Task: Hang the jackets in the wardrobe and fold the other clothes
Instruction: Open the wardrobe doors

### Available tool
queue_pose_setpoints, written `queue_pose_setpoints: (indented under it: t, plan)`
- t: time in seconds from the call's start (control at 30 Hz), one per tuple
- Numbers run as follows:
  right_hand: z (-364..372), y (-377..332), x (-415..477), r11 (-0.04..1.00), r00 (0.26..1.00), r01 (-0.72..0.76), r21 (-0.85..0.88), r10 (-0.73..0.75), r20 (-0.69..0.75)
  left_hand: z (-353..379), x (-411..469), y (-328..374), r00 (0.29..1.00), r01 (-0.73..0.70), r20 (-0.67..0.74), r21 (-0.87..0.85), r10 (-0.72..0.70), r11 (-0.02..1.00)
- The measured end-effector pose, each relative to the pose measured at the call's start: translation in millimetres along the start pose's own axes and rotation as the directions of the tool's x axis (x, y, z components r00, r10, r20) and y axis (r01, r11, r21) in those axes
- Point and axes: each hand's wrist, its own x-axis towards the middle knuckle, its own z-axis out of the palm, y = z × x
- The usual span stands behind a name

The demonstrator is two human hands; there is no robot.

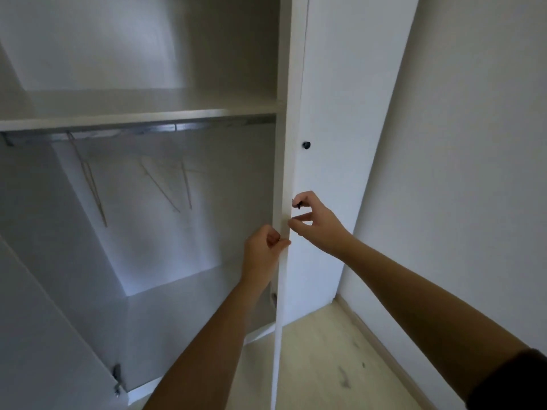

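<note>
The wardrobe (165, 238) stands open, its hanging bay exposed. No jackets or other clothes are in view, so the task's garments lie somewhere outside the frame. The right-hand door (325, 173) is seen nearly edge-on, running from the top of the wardrobe to the floor. A white shelf (142, 116) spans the bay near the top, with a metal rail (165, 130) just beneath its front edge. Several thin bare hangers (91, 184) hang from the rail towards its left and middle.

The left hand (262, 253) grips the door's front edge, fingers curled round it from the bay side. The right hand (318, 226) is on the outer face, pinching a small dark item that is probably a lower knob (297, 204), though the fingers cover most of it. An upper knob (306, 145) sits free above.

Assessment: the step in hand is positioning the door. It should be swung fully clear of the bay, guided by both hands without twisting the hinges, to leave unobstructed access to the rail.
</note>
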Motion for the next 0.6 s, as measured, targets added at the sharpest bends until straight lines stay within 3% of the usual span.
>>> queue_pose_setpoints:
  t: [0.23,0.4,0.6]
  plan:
    - [-64,26,-26,0.962,0.956,-0.258,-0.090,0.241,-0.166,74,-3,31,0.984,-0.070,0.166,0.007,0.068,0.998]
    - [-102,42,-24,0.924,0.917,-0.323,-0.205,0.252,-0.310,128,16,40,0.955,-0.136,0.268,0.006,0.129,0.991]
    - [-146,67,-11,0.839,0.870,-0.445,-0.314,0.321,-0.374,185,44,44,0.917,-0.165,0.358,-0.064,0.177,0.984]
